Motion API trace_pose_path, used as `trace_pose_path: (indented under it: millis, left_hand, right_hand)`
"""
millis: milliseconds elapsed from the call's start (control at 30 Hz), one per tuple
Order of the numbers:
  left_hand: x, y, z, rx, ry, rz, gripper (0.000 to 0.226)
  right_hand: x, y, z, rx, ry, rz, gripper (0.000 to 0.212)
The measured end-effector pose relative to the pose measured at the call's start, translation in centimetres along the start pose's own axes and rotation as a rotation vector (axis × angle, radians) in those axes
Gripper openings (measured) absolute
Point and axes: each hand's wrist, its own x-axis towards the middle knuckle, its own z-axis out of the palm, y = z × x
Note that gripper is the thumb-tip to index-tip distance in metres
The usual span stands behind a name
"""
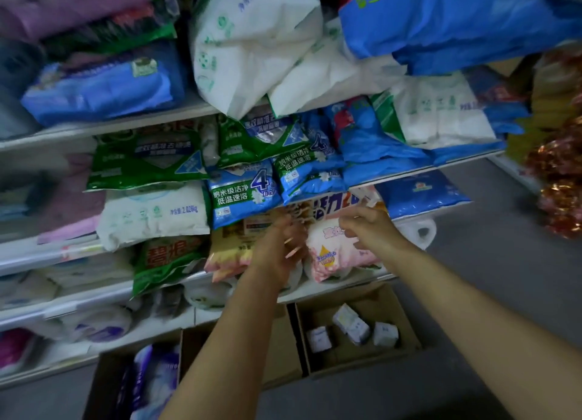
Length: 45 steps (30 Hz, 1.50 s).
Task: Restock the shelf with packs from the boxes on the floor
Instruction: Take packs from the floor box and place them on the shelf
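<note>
packs are what this moment turns on: one pink pack [338, 249] lies at the front edge of a middle shelf [333, 289], and both hands are at it. the right hand [367, 226] has its fingers curled over the pack's upper edge, seemingly pinching it, probably to steady it while it is settled into place. the left hand [280, 246] sits just beside the pack's left side; it is motion-blurred, with fingers that look loosely spread, and whether it holds anything cannot be told. it may be pushing the neighbouring yellow pack [230, 256] aside to make room.

more stock waits below on the floor. a right box [356, 328] holds a few small white packs [351, 326], well apart from one another on its bottom, so it looks nearly used up. a left box [126, 385] holds purple packs [154, 378].

the shelf is crowded. blue bags [244, 193] hang over the ledge directly above the hands, and a green bag [167, 262] leans out just left of the yellow one, so the gap for the pink pack is tight on both sides and from above. big white sacks [252, 41] and a blue sack [456, 19] bulge out of the top shelves. a white plastic bag [419, 230] sits to the right of the pink pack.
</note>
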Motion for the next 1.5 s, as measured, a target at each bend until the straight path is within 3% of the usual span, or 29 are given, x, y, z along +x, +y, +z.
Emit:
trace_pose_path:
  millis: [467, 933, 1067, 1300, 1500]
  left_hand:
    - [-8.2, 10.1, -6.9, 0.022, 0.038, 0.360, 0.017]
    - [-16.7, 23.1, -28.1, 0.074, 0.131, 0.661, 0.016]
    - [-18.1, 26.7, -33.3, 0.115, 0.169, 0.718, 0.008]
    - [-17.7, 32.4, -39.6, 0.173, 0.325, 0.746, 0.042]
    - [-15.1, 36.5, -40.3, 0.300, 0.378, 0.855, 0.043]
  right_hand:
    - [-4.6, -11.6, 7.9, 0.014, -0.159, -0.255, 0.019]
    - [-11.0, -21.3, 28.6, -0.006, -0.291, -0.427, 0.024]
    - [-12.0, -23.7, 33.6, -0.029, -0.266, -0.496, 0.022]
    - [-11.0, -29.4, 40.2, -0.141, -0.142, -0.658, 0.035]
    - [-8.1, -34.2, 42.9, -0.545, 0.075, -0.751, 0.055]
